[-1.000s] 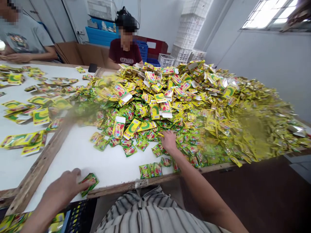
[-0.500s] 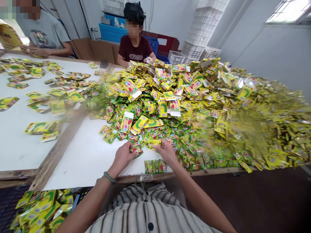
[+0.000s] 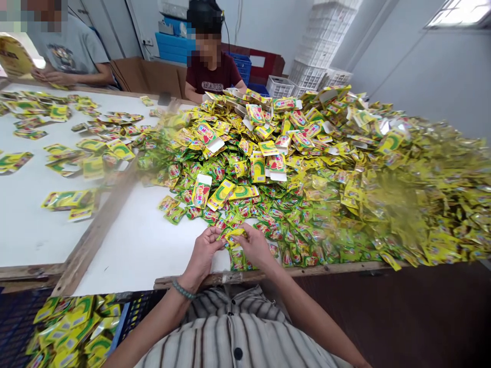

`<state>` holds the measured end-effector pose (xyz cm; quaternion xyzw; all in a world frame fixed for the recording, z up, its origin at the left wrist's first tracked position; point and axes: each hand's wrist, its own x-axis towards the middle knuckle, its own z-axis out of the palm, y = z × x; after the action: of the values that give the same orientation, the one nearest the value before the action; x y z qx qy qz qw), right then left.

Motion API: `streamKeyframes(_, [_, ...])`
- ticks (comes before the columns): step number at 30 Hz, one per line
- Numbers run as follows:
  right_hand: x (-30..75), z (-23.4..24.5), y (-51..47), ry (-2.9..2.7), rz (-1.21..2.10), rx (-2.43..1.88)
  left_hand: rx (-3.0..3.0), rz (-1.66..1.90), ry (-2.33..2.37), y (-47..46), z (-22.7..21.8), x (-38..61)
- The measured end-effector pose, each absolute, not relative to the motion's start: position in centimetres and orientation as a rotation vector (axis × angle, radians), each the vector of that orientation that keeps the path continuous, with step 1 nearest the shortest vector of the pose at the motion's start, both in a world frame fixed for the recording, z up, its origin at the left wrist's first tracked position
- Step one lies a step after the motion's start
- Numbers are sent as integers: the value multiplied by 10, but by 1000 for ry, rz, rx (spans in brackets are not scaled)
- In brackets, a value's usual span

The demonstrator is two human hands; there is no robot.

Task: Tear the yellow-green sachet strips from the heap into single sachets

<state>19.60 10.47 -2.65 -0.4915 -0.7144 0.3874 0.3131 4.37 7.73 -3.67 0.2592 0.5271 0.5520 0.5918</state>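
In front of my body both hands meet just above the table. My right hand (image 3: 256, 249) is closed on a small yellow box (image 3: 235, 234), pinched between thumb and fingers. Fingers bent, my left hand (image 3: 207, 249) is closed at the box's left end on a green candy sachet (image 3: 221, 236), mostly hidden by the fingertips. Below the hands, a few green sachets (image 3: 238, 259) lie by the table edge, partly covered by my right hand. Beyond, flattened yellow boxes (image 3: 220, 195) with white flaps rest on a heap of green sachets (image 3: 253, 209).
A large heap of yellow packets (image 3: 383, 189) spreads right. A wooden strip (image 3: 102, 225) divides the white table (image 3: 153, 255); filled yellow boxes (image 3: 67, 199) lie left of it. A blue crate (image 3: 125, 319) with yellow boxes stands below. Two people sit across the table.
My left hand has moved right with the green sachet, and my right hand has moved left with the yellow box. The two now meet. The view has shifted slightly.
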Motion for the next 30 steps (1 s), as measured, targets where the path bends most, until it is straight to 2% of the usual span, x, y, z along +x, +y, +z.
streamKeyframes(2, [193, -27, 97, -1999, 747, -1284, 642, 1319, 1300, 76, -35, 47])
streamKeyframes(4, [191, -28, 91, -2030, 617, -1253, 636, 1342, 1366, 77, -34, 49])
streamKeyframes(6, [193, -28, 92, -1965, 698, -1277, 582, 1335, 1384, 80, -33, 48])
streamKeyframes(11, [204, -21, 110, -1724, 1267, -1204, 635, 1264, 1285, 83, -26, 42])
streamKeyframes(17, [206, -19, 114, -1753, 1129, -1301, 809, 1113, 1127, 88, -15, 39])
streamKeyframes(24, [211, -33, 109, -1395, 1287, -1210, 990, 954, 1122, 117, -8, 39])
streamKeyframes(26, [216, -33, 111, -1339, 1206, -1246, 1129, 971, 1262, 135, -2, 35])
streamKeyframes(30, [221, -28, 114, -1353, 1074, -1331, 1665, 1066, 1929, 176, 3, 28])
